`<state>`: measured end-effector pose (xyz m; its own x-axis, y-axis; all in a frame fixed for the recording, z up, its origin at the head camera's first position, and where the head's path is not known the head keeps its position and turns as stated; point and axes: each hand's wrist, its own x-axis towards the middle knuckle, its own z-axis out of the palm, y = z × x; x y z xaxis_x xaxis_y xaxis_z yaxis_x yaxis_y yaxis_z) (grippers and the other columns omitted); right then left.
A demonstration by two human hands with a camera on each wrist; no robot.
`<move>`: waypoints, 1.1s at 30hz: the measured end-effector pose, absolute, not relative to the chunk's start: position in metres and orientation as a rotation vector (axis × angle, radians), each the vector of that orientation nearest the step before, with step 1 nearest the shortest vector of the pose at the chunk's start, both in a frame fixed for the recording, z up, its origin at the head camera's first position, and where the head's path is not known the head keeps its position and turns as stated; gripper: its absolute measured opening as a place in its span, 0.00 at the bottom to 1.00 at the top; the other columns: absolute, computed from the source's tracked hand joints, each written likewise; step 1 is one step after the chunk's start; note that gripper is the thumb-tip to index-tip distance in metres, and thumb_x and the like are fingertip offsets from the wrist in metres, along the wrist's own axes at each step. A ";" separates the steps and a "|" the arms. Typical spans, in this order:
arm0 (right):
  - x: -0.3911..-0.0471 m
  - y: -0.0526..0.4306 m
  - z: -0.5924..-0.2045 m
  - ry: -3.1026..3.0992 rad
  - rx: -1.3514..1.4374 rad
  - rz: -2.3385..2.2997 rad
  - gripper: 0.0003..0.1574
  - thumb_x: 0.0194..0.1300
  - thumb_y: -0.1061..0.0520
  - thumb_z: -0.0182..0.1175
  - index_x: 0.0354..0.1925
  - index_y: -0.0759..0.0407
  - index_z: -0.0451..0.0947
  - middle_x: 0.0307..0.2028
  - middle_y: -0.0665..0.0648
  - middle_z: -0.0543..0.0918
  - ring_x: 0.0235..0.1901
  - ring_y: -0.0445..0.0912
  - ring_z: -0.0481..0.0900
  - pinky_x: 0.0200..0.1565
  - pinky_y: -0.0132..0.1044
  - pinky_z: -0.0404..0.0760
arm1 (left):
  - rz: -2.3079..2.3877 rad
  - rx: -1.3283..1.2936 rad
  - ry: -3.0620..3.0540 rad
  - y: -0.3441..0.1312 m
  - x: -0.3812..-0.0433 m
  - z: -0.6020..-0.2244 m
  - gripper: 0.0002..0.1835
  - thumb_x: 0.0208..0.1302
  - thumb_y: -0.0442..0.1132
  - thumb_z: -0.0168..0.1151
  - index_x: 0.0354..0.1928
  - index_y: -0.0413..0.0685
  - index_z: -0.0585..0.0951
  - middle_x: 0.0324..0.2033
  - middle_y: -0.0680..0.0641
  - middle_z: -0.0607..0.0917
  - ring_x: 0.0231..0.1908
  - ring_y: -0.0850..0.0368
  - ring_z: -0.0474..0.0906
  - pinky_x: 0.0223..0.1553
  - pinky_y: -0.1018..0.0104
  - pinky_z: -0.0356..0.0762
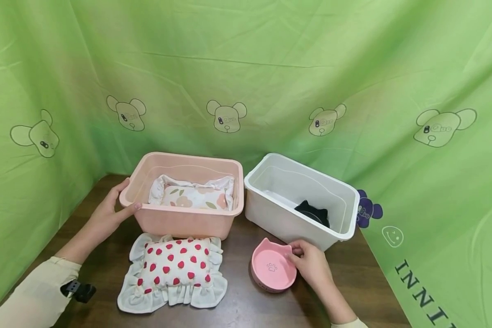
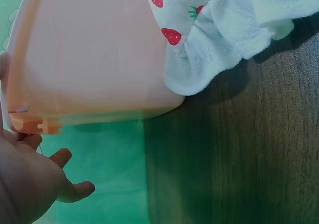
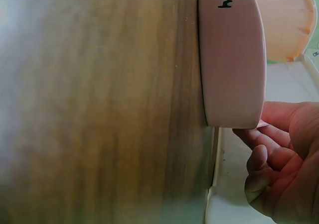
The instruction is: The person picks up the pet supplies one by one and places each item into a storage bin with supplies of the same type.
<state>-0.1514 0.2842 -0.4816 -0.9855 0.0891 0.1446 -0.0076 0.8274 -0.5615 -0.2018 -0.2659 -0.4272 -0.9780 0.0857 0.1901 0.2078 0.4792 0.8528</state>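
Observation:
My left hand [image 1: 105, 215] grips the left end of a pink plastic bin [image 1: 182, 224], its thumb lying over the front rim. Inside that bin sits a small floral pillow [image 1: 197, 197] with a white ruffle. Between thumb and fingers, my right hand [image 1: 313, 264] pinches the rim of a pink cat-eared pet bowl [image 1: 270, 272] at one ear. A paw print marks the bowl's inside, and dark lettering runs on its side wall [image 3: 232, 59]. In front of the pink bin lies a strawberry-print pillow [image 1: 176, 264] with a white ruffled edge.
To the right of the pink bin stands a white bin [image 1: 274, 216], set at an angle, with a black cat-eared bowl [image 1: 313, 213] inside. Both bins rest on a dark wooden table [image 1: 246, 300]. A green printed curtain [image 1: 270, 54] surrounds the table's back and sides.

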 end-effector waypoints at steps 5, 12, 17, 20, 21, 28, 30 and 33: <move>-0.152 0.284 -0.479 -2.872 -0.070 0.845 0.10 0.58 0.51 0.76 0.37 0.49 0.85 0.32 0.45 0.88 0.34 0.40 0.84 0.38 0.38 0.79 | -1.530 -0.264 -2.576 -0.265 -0.203 -0.429 0.51 0.70 0.52 0.66 0.83 0.49 0.46 0.81 0.40 0.50 0.79 0.33 0.41 0.69 0.23 0.42; -0.150 0.284 -0.478 -2.886 -0.071 0.755 0.08 0.57 0.51 0.74 0.33 0.46 0.83 0.29 0.43 0.86 0.31 0.39 0.81 0.35 0.39 0.77 | -1.547 -0.265 -2.555 -0.264 -0.202 -0.430 0.50 0.70 0.52 0.65 0.83 0.51 0.46 0.81 0.41 0.49 0.79 0.34 0.40 0.69 0.22 0.41; -0.151 0.284 -0.476 -2.891 -0.066 0.740 0.09 0.55 0.52 0.74 0.29 0.45 0.81 0.26 0.44 0.84 0.29 0.40 0.78 0.33 0.39 0.75 | -1.553 -0.257 -2.545 -0.263 -0.202 -0.431 0.50 0.70 0.52 0.65 0.83 0.51 0.46 0.81 0.42 0.50 0.79 0.34 0.40 0.69 0.22 0.41; -0.150 0.283 -0.476 -2.893 -0.069 0.753 0.10 0.55 0.53 0.74 0.27 0.46 0.80 0.25 0.44 0.83 0.28 0.40 0.78 0.32 0.38 0.74 | -1.566 -0.255 -2.533 -0.262 -0.202 -0.433 0.49 0.71 0.51 0.65 0.83 0.52 0.46 0.81 0.42 0.50 0.79 0.35 0.41 0.69 0.22 0.41; -0.150 0.283 -0.476 -2.892 -0.072 0.759 0.10 0.56 0.53 0.74 0.27 0.46 0.80 0.25 0.44 0.83 0.28 0.40 0.78 0.32 0.38 0.74 | -1.576 -0.257 -2.527 -0.262 -0.202 -0.434 0.49 0.71 0.51 0.65 0.83 0.52 0.46 0.81 0.43 0.50 0.79 0.35 0.40 0.70 0.23 0.41; -0.145 0.280 -0.469 -2.855 -0.086 0.862 0.09 0.58 0.55 0.74 0.27 0.47 0.81 0.22 0.43 0.83 0.26 0.38 0.78 0.32 0.35 0.74 | -1.615 -0.286 -2.479 -0.260 -0.203 -0.437 0.49 0.71 0.47 0.65 0.83 0.51 0.45 0.81 0.43 0.49 0.79 0.36 0.40 0.70 0.24 0.40; -0.143 0.278 -0.466 -2.835 -0.077 0.898 0.09 0.57 0.55 0.74 0.27 0.47 0.82 0.21 0.43 0.83 0.25 0.38 0.77 0.31 0.34 0.73 | -1.618 -0.290 -2.464 -0.260 -0.203 -0.437 0.49 0.71 0.46 0.65 0.83 0.51 0.46 0.81 0.43 0.49 0.79 0.35 0.41 0.70 0.24 0.39; -0.140 0.275 -0.461 -2.808 -0.069 0.914 0.09 0.56 0.55 0.75 0.26 0.46 0.83 0.20 0.42 0.82 0.23 0.39 0.76 0.29 0.32 0.72 | -1.623 -0.293 -2.447 -0.260 -0.203 -0.438 0.49 0.71 0.45 0.65 0.83 0.50 0.46 0.81 0.43 0.50 0.79 0.35 0.42 0.71 0.24 0.40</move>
<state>-0.1405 0.2750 -0.4612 -0.9815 0.1013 0.1627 -0.0139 0.8090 -0.5877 -0.2034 -0.2603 -0.4376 -0.9623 0.0590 0.2656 0.2676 0.3809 0.8850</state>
